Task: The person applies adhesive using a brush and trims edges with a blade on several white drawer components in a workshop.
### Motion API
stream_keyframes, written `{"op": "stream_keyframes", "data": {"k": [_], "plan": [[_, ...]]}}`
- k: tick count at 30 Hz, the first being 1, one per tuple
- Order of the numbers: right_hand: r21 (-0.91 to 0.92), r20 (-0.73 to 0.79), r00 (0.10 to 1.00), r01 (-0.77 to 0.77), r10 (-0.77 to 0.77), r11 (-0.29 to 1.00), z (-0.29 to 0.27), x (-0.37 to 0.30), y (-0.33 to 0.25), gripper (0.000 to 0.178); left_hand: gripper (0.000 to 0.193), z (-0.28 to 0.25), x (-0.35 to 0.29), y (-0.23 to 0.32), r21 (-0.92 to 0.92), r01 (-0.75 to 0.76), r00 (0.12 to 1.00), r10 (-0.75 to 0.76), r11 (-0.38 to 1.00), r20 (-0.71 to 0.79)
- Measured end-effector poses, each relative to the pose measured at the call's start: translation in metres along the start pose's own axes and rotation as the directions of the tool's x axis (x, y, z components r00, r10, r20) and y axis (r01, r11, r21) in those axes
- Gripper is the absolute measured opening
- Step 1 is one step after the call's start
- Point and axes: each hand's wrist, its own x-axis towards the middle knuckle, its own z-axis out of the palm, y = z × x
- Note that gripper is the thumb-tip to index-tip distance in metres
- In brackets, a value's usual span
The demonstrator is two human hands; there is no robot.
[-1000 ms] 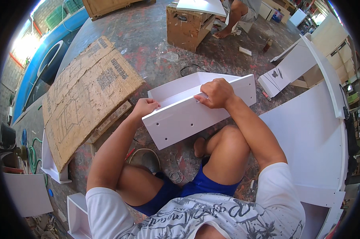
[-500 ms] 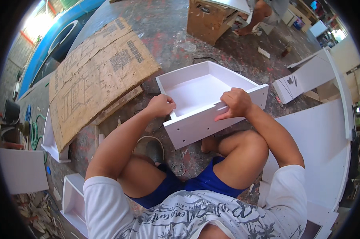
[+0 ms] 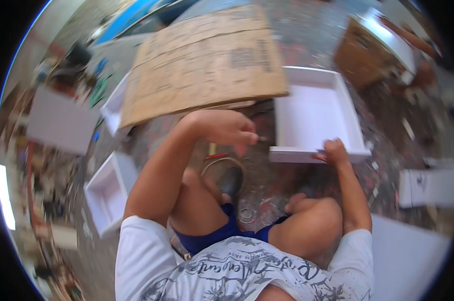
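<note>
A white drawer (image 3: 312,113), a shallow open-topped box, rests on the floor in front of me, its left side beside the cardboard. My right hand (image 3: 336,152) grips the top edge of its near panel, towards the right end. My left hand (image 3: 227,131) hangs in the air left of the drawer, apart from it and just in front of the cardboard's near edge. Its fingers are bent and smeared by motion, so anything in them cannot be made out.
Printed brown cardboard (image 3: 202,65) lies at the left front. Smaller white boxes (image 3: 111,193) stand at my left. A white panel (image 3: 407,256) lies at my right. Far right, another person's arm (image 3: 412,40) is by a brown box (image 3: 362,55). A wire coil (image 3: 246,214) lies between my feet.
The drawer has turned and now sits lower and squarer, closer to the cardboard. My left hand has come off its near panel. My right hand still holds that panel. The view has swung left.
</note>
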Motion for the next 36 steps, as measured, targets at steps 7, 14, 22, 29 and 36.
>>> {"op": "stream_keyframes", "data": {"k": [7, 14, 22, 29, 36], "plan": [[0.038, -0.002, 1.0, -0.027, 0.027, 0.999, 0.096, 0.008, 0.02, 0.051, 0.026, 0.112, -0.131, -0.081, -0.514, -0.288, 0.519, -0.32, 0.808, -0.793], [0.06, -0.032, 0.999, 0.041, -0.039, 0.997, 0.096, 0.031, -0.001, 0.05, 0.022, 0.377, -0.223, -0.247, -0.965, -0.078, -0.009, -0.968, 0.249, -0.249], [0.064, 0.088, 0.988, -0.136, 0.13, 0.989, 0.047, 0.003, -0.024, 0.041, 0.035, 0.506, -0.289, -0.387, -0.867, 0.483, -0.279, -0.917, 0.123, -0.285], [0.131, 0.184, 0.894, -0.434, 0.408, 0.892, -0.004, -0.071, -0.015, 0.032, 0.063, 0.416, -0.3, -0.459, -0.788, 0.615, -0.509, -0.771, -0.014, -0.383], [0.091, 0.256, 0.843, -0.508, 0.473, 0.856, -0.021, -0.104, -0.01, 0.033, 0.044, 0.395, -0.281, -0.512, -0.734, 0.642, -0.459, -0.877, -0.22, -0.138]]}}
